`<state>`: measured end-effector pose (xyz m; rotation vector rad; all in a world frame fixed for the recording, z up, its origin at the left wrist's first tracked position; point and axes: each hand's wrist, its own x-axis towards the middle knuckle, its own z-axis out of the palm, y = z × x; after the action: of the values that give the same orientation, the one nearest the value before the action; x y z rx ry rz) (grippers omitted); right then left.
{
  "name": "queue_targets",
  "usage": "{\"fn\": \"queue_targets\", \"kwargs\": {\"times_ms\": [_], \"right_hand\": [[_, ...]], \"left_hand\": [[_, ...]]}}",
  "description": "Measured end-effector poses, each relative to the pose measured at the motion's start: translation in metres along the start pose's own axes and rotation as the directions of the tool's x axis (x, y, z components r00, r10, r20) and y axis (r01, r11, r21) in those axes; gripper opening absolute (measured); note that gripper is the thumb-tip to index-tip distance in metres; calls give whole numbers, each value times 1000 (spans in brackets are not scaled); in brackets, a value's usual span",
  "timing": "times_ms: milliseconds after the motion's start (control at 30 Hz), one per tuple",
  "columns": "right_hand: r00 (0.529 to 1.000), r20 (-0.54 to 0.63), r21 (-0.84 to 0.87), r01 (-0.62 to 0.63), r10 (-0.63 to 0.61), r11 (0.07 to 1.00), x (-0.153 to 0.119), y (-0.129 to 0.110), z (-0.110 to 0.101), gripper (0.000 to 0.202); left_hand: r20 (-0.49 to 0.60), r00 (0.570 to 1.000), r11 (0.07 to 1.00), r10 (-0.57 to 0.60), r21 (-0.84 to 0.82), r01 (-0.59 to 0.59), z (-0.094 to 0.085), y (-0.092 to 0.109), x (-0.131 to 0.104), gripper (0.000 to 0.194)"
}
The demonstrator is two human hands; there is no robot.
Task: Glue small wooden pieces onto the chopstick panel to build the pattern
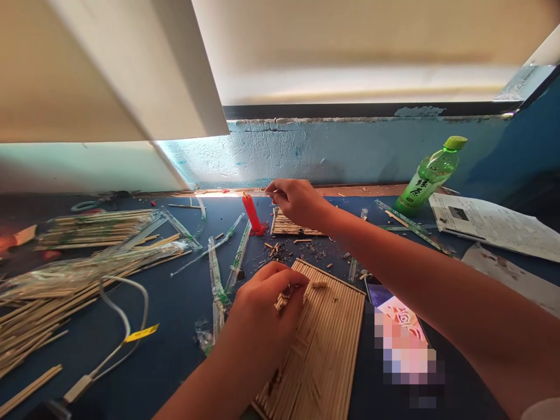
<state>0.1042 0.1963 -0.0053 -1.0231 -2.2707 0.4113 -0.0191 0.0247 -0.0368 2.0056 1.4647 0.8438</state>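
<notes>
My right hand (294,201) pinches a thin pale stick (259,192), seemingly translucent, whose far end reaches the top of a red candle (250,213). The candle stands upright with spilled wax at its foot. Closer in, my left hand (271,306) is closed, thumb and fingertips together over a panel of thin wooden sticks (332,332) laid side by side. Short stick pieces (318,284) sit on the panel by those fingertips, and more show below the hand. What the left fingertips hold, if anything, is hidden. A smaller stick panel (295,223) lies behind, under my right forearm.
Bundles of wooden sticks (96,229) and plastic wrappers (214,268) cover the left side, beside a white cable (125,326). On the right are a green tea bottle (429,175), papers (499,224) and a lit phone (400,315). Burnt scraps (275,252) lie mid-table.
</notes>
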Motion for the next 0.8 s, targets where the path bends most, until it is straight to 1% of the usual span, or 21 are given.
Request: {"fn": "queue_targets", "kwargs": {"times_ms": [100, 233, 367, 600, 800], "right_hand": [[1000, -6, 7, 0, 0, 1000, 1, 0, 0, 28], [1000, 1, 29, 0, 0, 1000, 1, 1, 0, 29], [1000, -14, 27, 8, -7, 1000, 0, 3, 1, 29], [1000, -7, 27, 14, -13, 1000, 1, 4, 0, 30], [1000, -6, 22, 7, -7, 1000, 1, 4, 0, 29]], "left_hand": [[14, 1000, 1000, 1, 15, -2, 3, -2, 0, 17], [22, 1000, 999, -18, 39, 17, 5, -1, 0, 13], [32, 999, 1000, -8, 23, 7, 6, -2, 1, 15], [41, 999, 1000, 13, -15, -12, 8, -6, 2, 17], [38, 999, 1000, 6, 0, -6, 9, -7, 2, 15]]}}
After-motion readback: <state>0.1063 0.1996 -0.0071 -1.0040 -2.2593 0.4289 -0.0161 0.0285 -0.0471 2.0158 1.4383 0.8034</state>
